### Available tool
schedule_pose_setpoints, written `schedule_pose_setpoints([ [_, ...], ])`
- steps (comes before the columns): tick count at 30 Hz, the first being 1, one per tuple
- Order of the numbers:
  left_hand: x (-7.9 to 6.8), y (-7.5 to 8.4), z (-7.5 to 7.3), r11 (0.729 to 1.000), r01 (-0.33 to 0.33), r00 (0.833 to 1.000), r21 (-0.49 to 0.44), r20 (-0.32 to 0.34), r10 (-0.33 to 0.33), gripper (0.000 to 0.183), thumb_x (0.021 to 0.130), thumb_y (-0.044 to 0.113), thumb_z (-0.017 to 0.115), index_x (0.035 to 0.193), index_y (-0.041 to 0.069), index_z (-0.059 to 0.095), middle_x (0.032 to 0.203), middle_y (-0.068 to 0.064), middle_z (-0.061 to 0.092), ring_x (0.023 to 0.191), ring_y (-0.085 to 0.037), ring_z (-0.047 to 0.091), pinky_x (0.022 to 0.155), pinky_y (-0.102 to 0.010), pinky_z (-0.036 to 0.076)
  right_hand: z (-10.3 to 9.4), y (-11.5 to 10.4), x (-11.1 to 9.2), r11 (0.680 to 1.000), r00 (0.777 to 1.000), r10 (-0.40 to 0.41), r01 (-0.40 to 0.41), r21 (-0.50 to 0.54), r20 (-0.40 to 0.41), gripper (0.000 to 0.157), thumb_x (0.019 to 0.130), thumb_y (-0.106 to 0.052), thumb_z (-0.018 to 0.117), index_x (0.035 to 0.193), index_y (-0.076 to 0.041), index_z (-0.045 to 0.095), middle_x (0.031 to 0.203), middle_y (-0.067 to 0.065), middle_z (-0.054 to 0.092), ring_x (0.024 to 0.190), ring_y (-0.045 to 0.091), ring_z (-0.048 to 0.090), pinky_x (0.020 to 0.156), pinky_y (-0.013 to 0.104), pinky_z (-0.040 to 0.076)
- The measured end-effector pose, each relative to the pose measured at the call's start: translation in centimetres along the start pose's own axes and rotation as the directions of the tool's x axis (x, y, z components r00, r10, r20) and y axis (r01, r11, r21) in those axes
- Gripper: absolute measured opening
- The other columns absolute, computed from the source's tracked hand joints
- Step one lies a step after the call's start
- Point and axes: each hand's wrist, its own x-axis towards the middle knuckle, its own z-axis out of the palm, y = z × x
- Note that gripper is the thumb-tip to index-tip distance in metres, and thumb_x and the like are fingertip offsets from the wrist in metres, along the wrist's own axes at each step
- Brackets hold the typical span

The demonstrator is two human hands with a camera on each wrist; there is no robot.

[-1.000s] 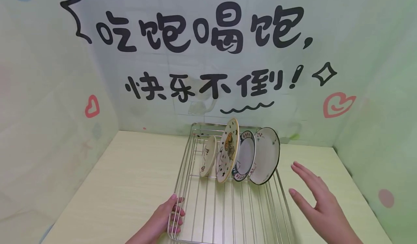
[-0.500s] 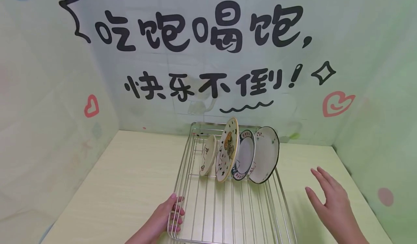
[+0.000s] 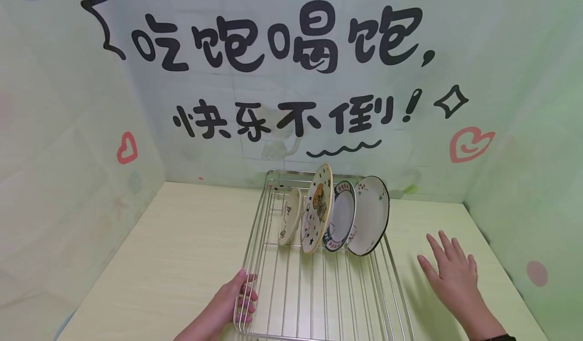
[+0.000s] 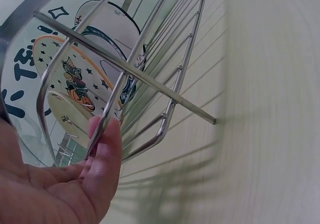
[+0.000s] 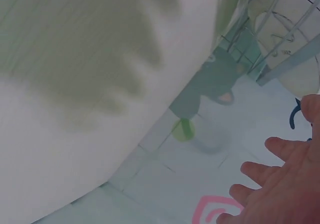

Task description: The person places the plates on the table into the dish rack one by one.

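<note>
A wire dish rack [image 3: 312, 290] lies on the table. Standing on edge in its far half are a small cream dish [image 3: 290, 217], a star-patterned plate [image 3: 317, 214] with an orange-yellow rim, a blue-banded plate [image 3: 343, 217] and a white dish [image 3: 371, 217] with a dark rim. My left hand [image 3: 226, 300] grips the rack's left side near its front corner; in the left wrist view its fingers curl at the metal bars [image 4: 112, 59]. To the right of the rack, my right hand [image 3: 453, 278] holds nothing, its fingers spread and apart from the rack.
The pale wooden table [image 3: 173, 250] reaches out on both sides of the rack. A printed cloth backdrop [image 3: 218, 159] with black lettering closes off the back, and similar cloth walls [image 3: 537, 219] stand at left and right.
My right hand has drawn away from the rack to the right, then turned a little, with its fingers spreading wider. The left hand, rack and dishes have stayed in place.
</note>
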Motion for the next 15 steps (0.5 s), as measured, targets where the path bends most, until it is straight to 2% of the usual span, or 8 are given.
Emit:
schedule_pose_setpoints([
  [4, -0.2, 0.3, -0.2, 1.0, -0.007, 1.0, 0.028, -0.005, 0.007, 0.087, 0.093, 0.065, 0.031, 0.138, -0.01, 0.034, 0.092, -0.01, 0.057, 0.069, -0.017, 0.058, 0.061, -0.035, 0.055, 0.7, -0.1, 0.4, 1.0, 0.999, 0.006, -0.006, -0.015, 0.053, 0.064, 0.1, -0.044, 0.039, 0.152, -0.015, 0.017, 0.158, 0.018, 0.004, 0.143, 0.041, -0.011, 0.101, 0.076, -0.003],
  [8, -0.6, 0.6, -0.7, 0.99, -0.045, 0.999, 0.136, -0.016, 0.047, 0.08, 0.096, 0.06, 0.03, 0.136, -0.009, 0.037, 0.099, -0.015, 0.057, 0.073, -0.021, 0.059, 0.06, -0.034, 0.054, 1.5, -0.3, 0.6, 1.0, 0.994, 0.01, -0.008, -0.017, 0.105, 0.066, 0.099, -0.048, 0.038, 0.152, -0.016, 0.015, 0.158, 0.017, 0.001, 0.142, 0.041, -0.014, 0.1, 0.076, -0.003],
  [11, -0.8, 0.8, -1.2, 0.968, -0.065, 0.996, 0.244, -0.035, 0.076, 0.074, 0.098, 0.056, 0.029, 0.136, -0.006, 0.041, 0.105, -0.015, 0.055, 0.079, -0.021, 0.058, 0.061, -0.033, 0.053, 1.9, -0.5, 0.7, 1.0, 0.991, 0.01, -0.007, -0.02, 0.133, 0.067, 0.099, -0.049, 0.037, 0.153, -0.016, 0.014, 0.158, 0.016, 0.001, 0.142, 0.041, -0.014, 0.101, 0.076, -0.003],
  [15, -0.9, 1.2, -2.0, 0.926, -0.038, 0.989, 0.376, -0.118, 0.089, 0.067, 0.098, 0.057, 0.031, 0.127, 0.0, 0.051, 0.104, -0.009, 0.059, 0.086, -0.02, 0.058, 0.069, -0.036, 0.052, 2.1, -0.8, 0.7, 1.0, 0.988, 0.01, -0.007, -0.017, 0.154, 0.067, 0.099, -0.05, 0.037, 0.153, -0.016, 0.015, 0.159, 0.015, 0.0, 0.143, 0.042, -0.012, 0.102, 0.075, -0.003],
])
